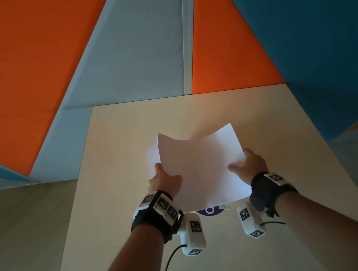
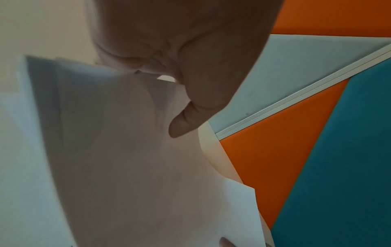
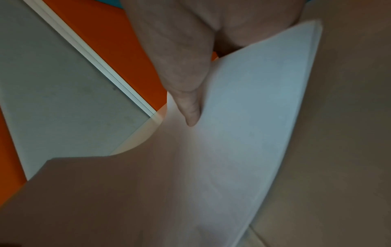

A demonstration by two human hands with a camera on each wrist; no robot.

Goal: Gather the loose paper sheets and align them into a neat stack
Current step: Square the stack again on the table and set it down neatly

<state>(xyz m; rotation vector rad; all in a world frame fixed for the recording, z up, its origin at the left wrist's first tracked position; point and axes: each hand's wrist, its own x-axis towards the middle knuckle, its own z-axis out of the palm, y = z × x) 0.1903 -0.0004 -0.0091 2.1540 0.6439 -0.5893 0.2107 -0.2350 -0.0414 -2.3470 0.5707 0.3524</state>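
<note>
You are holding the paper sheets (image 1: 201,169) up over the light wooden table (image 1: 114,145) with both hands. Your left hand (image 1: 164,181) grips the left edge, with the thumb on top of the paper and the fingers tucked under it. Your right hand (image 1: 248,163) grips the right edge the same way, thumb on top and fingers below. The sheets sag a little in the middle, so the far edge dips like a smile. The sheets are not lined up: on the left, one sheet sticks out past the top one. From your left wrist you can see your thumb (image 2: 184,123) lying on the paper, and a few edges fan out near your palm. From your right wrist you can see your other thumb (image 3: 190,110) pressing on the white paper, which bends down and away. Under the near edge of the sheets, a round purple mark (image 1: 209,211) peeks out on the table. Behind the table is a wall (image 1: 22,54) with orange, grey and blue shapes.
</note>
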